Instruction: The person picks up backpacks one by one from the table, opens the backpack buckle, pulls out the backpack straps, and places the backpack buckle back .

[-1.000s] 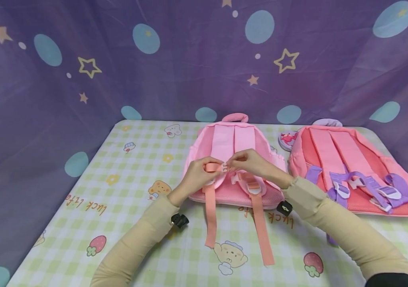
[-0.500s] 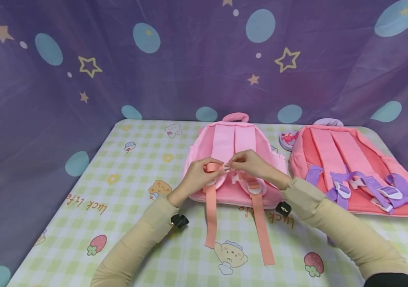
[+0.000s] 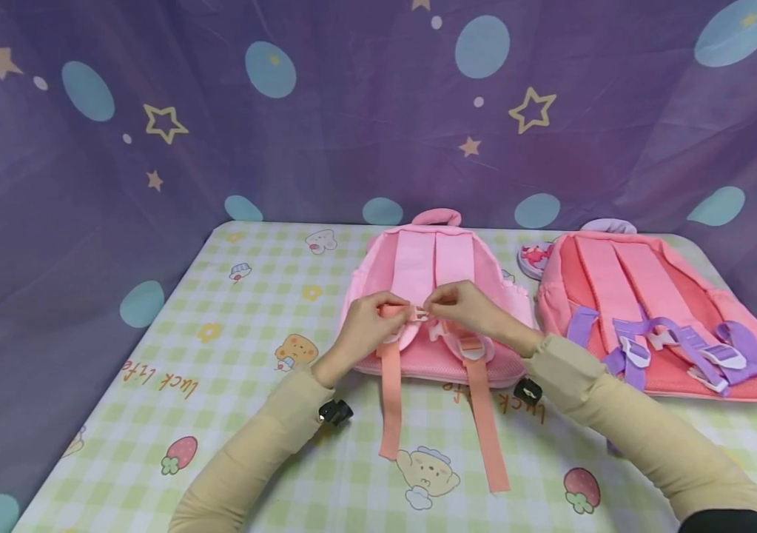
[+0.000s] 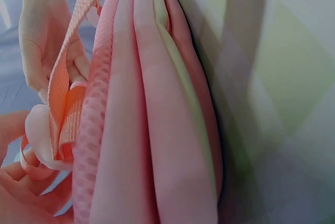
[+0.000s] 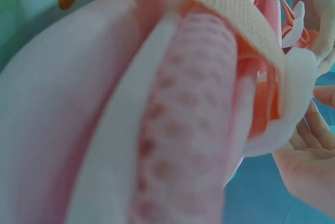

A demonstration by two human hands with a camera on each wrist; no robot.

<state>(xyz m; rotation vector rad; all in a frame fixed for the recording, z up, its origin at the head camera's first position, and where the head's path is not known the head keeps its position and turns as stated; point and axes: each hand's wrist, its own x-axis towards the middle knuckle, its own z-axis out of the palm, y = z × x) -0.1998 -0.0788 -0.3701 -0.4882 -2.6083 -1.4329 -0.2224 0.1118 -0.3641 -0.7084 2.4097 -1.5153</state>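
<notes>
A pink backpack (image 3: 378, 259) lies with its shoulder straps facing up. In the head view, my left hand (image 3: 360, 333) pinches a pale pronged side-release buckle (image 3: 421, 314) on a short orange strap. My right hand (image 3: 471, 307) has its thumb and forefinger together at the prong tips, pinching that end. Another pale buckle piece (image 3: 436, 332) hangs just below the right fingers. Orange webbing tails (image 3: 390, 403) run down from the shoulder straps onto the table. Both wrist views look along the backpack's mesh edge (image 4: 97, 109), with a white strap adjuster (image 5: 301, 93) close by.
To the right lies a second, coral backpack (image 3: 551, 289) with purple straps (image 3: 684, 337) and pale buckles. A round red-and-white patterned item (image 3: 533, 259) pokes out beside it. A checked cloth (image 3: 251, 414) covers the table; a purple starry curtain (image 3: 365, 133) hangs behind.
The buckle has turned so its prongs point toward the right hand, and it has shifted slightly right. The orange loop above the left thumb has flattened. Both backpacks stay in place.
</notes>
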